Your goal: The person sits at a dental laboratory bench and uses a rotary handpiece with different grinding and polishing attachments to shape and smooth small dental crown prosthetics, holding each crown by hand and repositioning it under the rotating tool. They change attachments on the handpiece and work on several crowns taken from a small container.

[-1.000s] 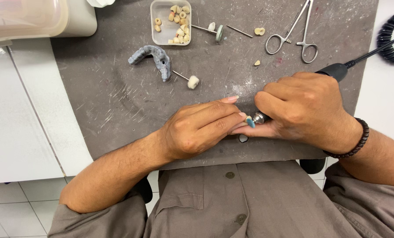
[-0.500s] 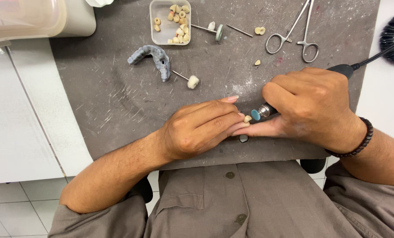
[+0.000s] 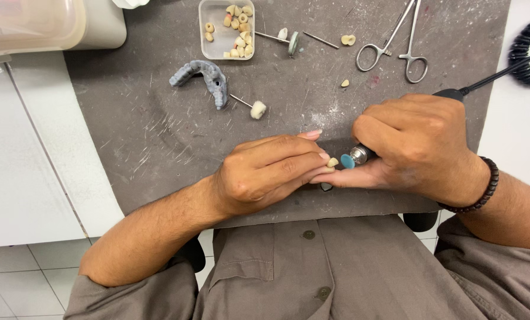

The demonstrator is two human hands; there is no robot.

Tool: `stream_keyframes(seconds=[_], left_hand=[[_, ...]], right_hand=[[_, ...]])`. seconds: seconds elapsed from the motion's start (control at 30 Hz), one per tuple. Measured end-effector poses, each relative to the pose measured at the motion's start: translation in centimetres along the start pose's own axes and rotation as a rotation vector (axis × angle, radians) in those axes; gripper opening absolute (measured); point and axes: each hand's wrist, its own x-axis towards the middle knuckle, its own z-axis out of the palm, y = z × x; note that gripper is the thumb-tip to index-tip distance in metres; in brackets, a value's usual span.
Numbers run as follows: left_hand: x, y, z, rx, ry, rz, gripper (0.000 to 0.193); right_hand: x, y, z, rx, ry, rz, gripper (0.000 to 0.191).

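At near centre, the left hand (image 3: 265,175) pinches a small cream tooth crown (image 3: 332,162) in its fingertips. Right of it, the right hand (image 3: 419,145) grips a rotary handpiece (image 3: 360,156), blue disc touching; light pressure seems best.

The person wore a grey-brown buttoned shirt (image 3: 312,266), its front placket running down below the edge of the grey work mat (image 3: 158,136) with two round dark buttons (image 3: 306,234) one under the other. A flapped chest pocket sat just left of the placket. The sleeves were short or pushed up, ending far from the mat, so both forearms were bare. Nearest the mat's right edge, a bracelet of dark round beads (image 3: 484,189) circled the wrist of the right hand (image 3: 419,145). The left hand (image 3: 265,175) carried no ring or band, and its nails were short and unpainted.
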Motion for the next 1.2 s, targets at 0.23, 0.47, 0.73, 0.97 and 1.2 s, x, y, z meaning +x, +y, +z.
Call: stream_keyframes(seconds=[0.23,0.47,0.73,0.97,1.2], left_hand=[[-0.03,-0.14,-0.28,0.005,-0.042,0.032,0.025],[0.04,-0.14,-0.21,-0.012,-0.050,0.043,0.025],[0.13,-0.16,-0.28,-0.009,-0.055,0.054,0.025],[0.11,0.11,0.15,-0.139,-0.006,-0.063,0.021],[-0.05,-0.04,0.15,-0.135,-0.014,-0.070,0.021]], right_hand=[[0.09,-0.40,-0.12,0.045,-0.075,0.017,0.070],[-0.07,-0.28,-0.10,0.078,-0.091,0.032,0.068],[-0.28,-0.13,0.01,0.069,-0.095,0.018,0.068],[-0.33,0.10,-0.17,0.089,-0.025,-0.003,0.067],[0.12,-0.37,-0.07,0.102,-0.066,-0.011,0.066]])
